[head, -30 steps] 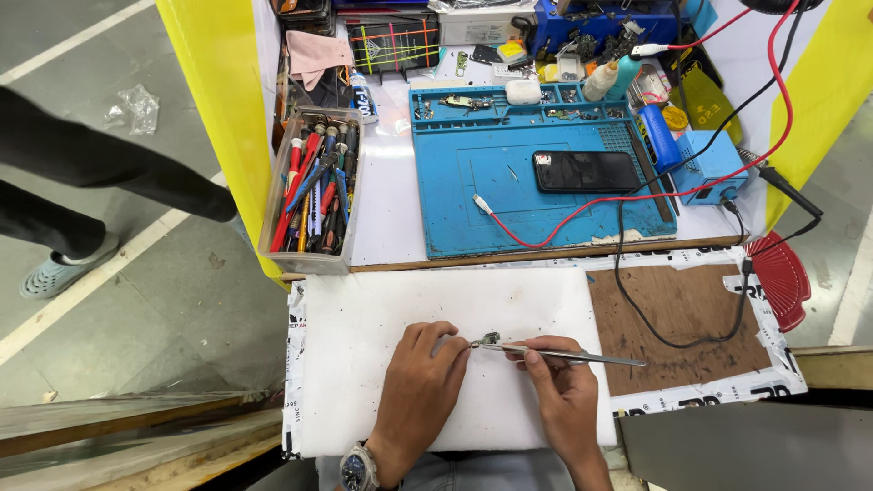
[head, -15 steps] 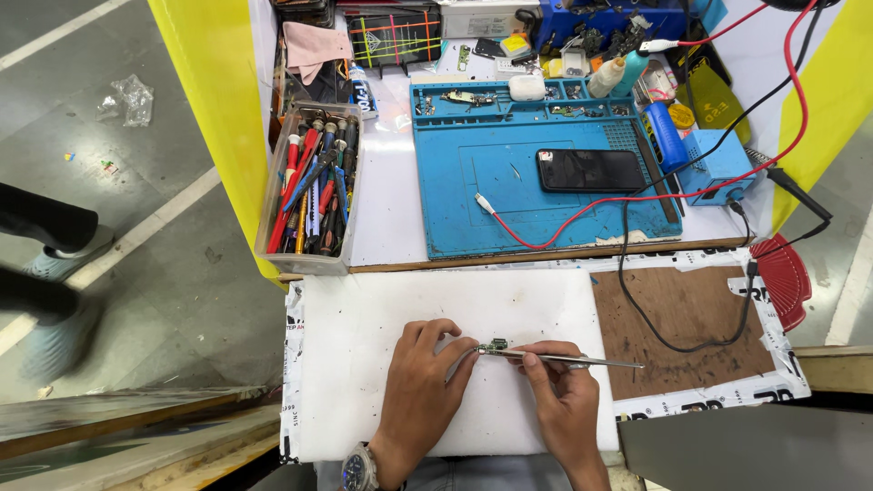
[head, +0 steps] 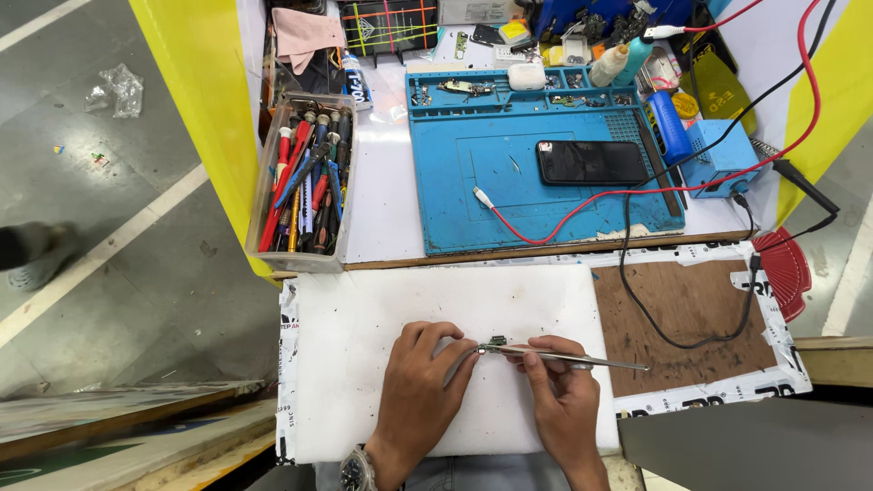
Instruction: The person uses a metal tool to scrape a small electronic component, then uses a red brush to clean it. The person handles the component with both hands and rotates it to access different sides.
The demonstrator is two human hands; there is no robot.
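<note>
Both my hands rest on a white foam sheet (head: 382,309) at the near edge of the bench. My right hand (head: 559,391) pinches a pair of slim metal tweezers (head: 573,356), which lie almost level with the tips pointing left. The tips meet a tiny dark part (head: 496,342). My left hand (head: 427,373) holds that small part between thumb and forefinger, right at the tweezer tips. A wristwatch (head: 355,471) sits on my left wrist.
Beyond the sheet lies a blue work mat (head: 473,195) with a black phone (head: 591,162) on it and a red wire (head: 582,211) across it. A clear box of screwdrivers (head: 305,186) stands at the left. A black cable (head: 664,314) crosses a brown board (head: 691,318) at the right. A person's shoe (head: 32,255) is on the floor at the far left.
My hands have barely moved and keep the tweezers at the small part. The person on the floor at the left has walked further out of view.
</note>
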